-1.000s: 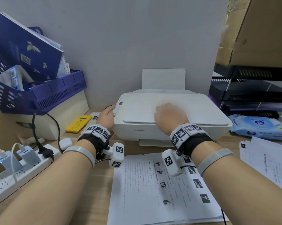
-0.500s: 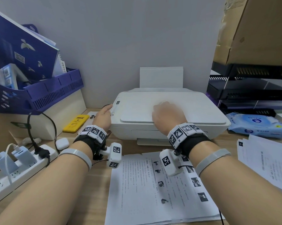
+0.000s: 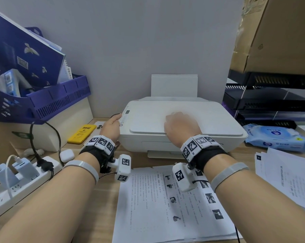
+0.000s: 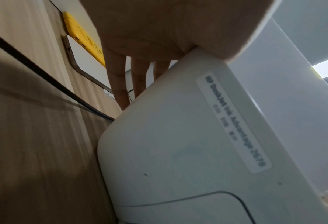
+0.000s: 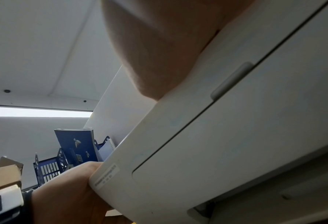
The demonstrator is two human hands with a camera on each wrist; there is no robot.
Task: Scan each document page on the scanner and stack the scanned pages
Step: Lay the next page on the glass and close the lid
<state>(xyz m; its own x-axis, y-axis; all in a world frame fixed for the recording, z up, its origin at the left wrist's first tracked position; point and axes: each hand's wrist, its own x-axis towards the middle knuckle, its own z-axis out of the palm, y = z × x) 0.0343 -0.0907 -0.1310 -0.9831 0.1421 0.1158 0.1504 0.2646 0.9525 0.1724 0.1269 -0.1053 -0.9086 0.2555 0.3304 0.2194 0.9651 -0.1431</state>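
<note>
The white scanner (image 3: 183, 123) sits at the back of the desk with its lid down. My right hand (image 3: 179, 124) rests palm-down on the front of the lid; the right wrist view shows the heel of that hand (image 5: 159, 45) on the lid edge of the scanner (image 5: 236, 136), fingers hidden. My left hand (image 3: 113, 126) is at the scanner's front left corner. Its fingers (image 4: 119, 84) lie straight along the side of the scanner (image 4: 178, 144) and the thumb lies by the buttons. A printed page stack (image 3: 165, 204) lies in front, and another paper stack (image 3: 288, 179) lies at right.
A power strip (image 3: 16, 188), an earbud case (image 3: 67, 155) and a yellow phone (image 3: 82, 133) lie left of the scanner, below a blue basket (image 3: 42, 104). On the right are black trays (image 3: 267, 106), a wet wipes pack (image 3: 276, 137) and a cardboard box (image 3: 279, 32).
Both hands stay where they were on the scanner; only the head view has shifted a little.
</note>
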